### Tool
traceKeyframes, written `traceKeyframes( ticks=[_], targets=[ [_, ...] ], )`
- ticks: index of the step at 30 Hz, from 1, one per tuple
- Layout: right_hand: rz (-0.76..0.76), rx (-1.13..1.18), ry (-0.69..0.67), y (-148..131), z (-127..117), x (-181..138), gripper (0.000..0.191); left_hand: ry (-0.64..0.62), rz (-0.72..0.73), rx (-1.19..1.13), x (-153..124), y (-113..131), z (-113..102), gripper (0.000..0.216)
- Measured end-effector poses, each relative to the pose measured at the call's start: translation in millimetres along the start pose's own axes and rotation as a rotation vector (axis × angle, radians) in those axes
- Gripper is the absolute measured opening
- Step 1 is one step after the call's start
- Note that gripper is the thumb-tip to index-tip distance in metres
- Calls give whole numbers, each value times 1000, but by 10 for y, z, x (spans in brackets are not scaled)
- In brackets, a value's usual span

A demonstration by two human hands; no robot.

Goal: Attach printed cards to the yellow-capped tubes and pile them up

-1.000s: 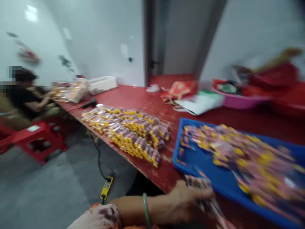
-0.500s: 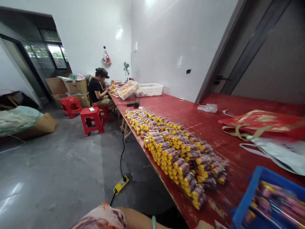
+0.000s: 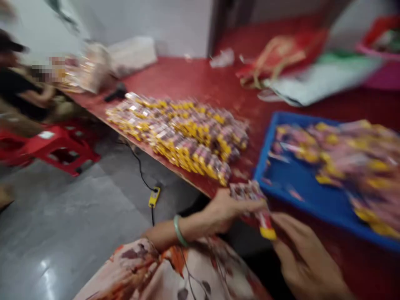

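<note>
The picture is smeared by motion. My left hand (image 3: 229,208), with a green bangle on the wrist, is closed on a small yellow-capped packet (image 3: 254,204) at the near edge of the red table (image 3: 193,79). My right hand (image 3: 308,260) is just below and right of it, its fingertips touching the packet's yellow end. A pile of the same packets (image 3: 181,133) lies in rows on the table to the left. A blue tray (image 3: 300,187) holding more packets sits to the right of my hands.
Another person (image 3: 18,87) sits at the far left end of the table beside red stools (image 3: 53,146). A black cable with a yellow switch (image 3: 154,196) lies on the grey floor. A red bag (image 3: 278,54), grey sheets and a pink basin (image 3: 381,62) are at the back.
The view swung from the far end of the room back down to the table's near edge. Both my hands are now in view, holding a packet between them.
</note>
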State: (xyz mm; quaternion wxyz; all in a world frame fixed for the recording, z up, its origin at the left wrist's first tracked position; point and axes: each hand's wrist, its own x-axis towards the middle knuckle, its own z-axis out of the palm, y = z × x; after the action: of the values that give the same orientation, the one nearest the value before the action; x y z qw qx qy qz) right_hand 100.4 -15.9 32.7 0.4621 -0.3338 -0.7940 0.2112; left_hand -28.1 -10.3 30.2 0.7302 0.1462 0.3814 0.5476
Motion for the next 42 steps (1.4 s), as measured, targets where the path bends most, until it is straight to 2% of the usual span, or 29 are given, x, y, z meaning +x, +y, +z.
traceKeyframes(
  ticks=[2, 3, 4, 8, 12, 18, 23, 29, 39, 42],
  targets=[
    [130, -168, 213, -27, -156, -163, 35, -34, -23, 49, 11, 86, -5, 35],
    [175, -185, 223, -31, -153, -205, 34, -37, -18, 63, 39, 105, -10, 32],
    [173, -194, 297, -17, -122, -228, 32, -46, -21, 74, 65, 106, -12, 30],
    [197, -290, 368, 98, -16, -265, 26, -85, -84, 128, 66, -8, 28, 30],
    [220, -350, 447, 110, -85, -304, 24, -130, -156, 174, 43, -135, 115, 30],
    [164, -330, 482, 65, -189, -297, 26, -163, -198, 169, 73, -162, 207, 31],
    [97, -286, 583, 72, -191, -266, 21, -202, -223, 200, 91, -160, 182, 34],
    [88, -299, 577, 88, -160, -322, 27, -200, -191, 135, 107, -139, 212, 23],
    [112, -317, 572, 109, -145, -347, 25, -234, -185, 140, 120, -167, 229, 25],
    [114, -302, 584, 114, -131, -378, 33, -250, -157, 194, 123, -184, 212, 24]
  ],
)
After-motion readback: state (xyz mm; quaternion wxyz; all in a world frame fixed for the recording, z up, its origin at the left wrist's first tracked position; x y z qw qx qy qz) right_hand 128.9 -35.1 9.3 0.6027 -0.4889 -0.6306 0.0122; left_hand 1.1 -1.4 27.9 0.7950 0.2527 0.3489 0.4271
